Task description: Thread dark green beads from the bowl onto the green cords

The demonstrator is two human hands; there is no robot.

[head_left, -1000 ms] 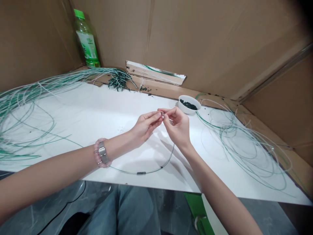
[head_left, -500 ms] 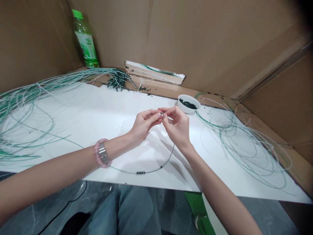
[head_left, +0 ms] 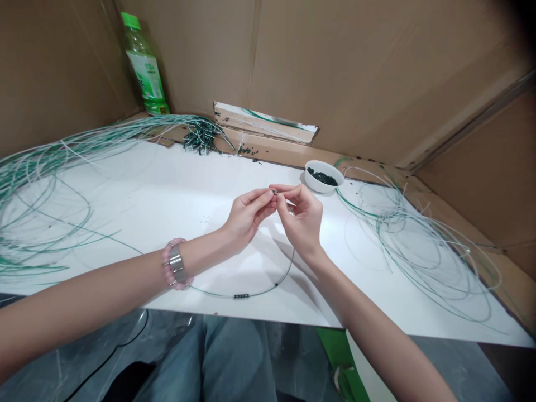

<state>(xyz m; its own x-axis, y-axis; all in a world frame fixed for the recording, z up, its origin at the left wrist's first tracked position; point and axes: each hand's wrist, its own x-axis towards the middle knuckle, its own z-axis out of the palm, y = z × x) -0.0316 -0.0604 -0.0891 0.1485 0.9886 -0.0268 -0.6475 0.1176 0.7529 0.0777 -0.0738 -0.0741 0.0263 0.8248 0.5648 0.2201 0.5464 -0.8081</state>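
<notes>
Above the middle of the white table, my left hand (head_left: 251, 216) and my right hand (head_left: 302, 215) meet at their fingertips. Both are closed in a pinch around something small and dark at the end of a thin wire. The wire (head_left: 288, 268) comes down below my right hand and curves left over the table toward my left wrist. Several small dark beads (head_left: 241, 296) sit in a row on it, with a single bead (head_left: 276, 285) further right. A white bowl (head_left: 320, 188) of dark green pieces stands just behind my right hand.
Long green and white wires (head_left: 46, 162) spread over the left side, ending in a dark beaded bunch (head_left: 201, 135). Looser wire coils (head_left: 402, 223) lie at the right. A green bottle (head_left: 146, 78) stands at the back left by the cardboard wall (head_left: 335, 61).
My right hand's fingers have shifted slightly at the pinch, and the wire beneath it hangs a little further left. My left hand has barely moved.
</notes>
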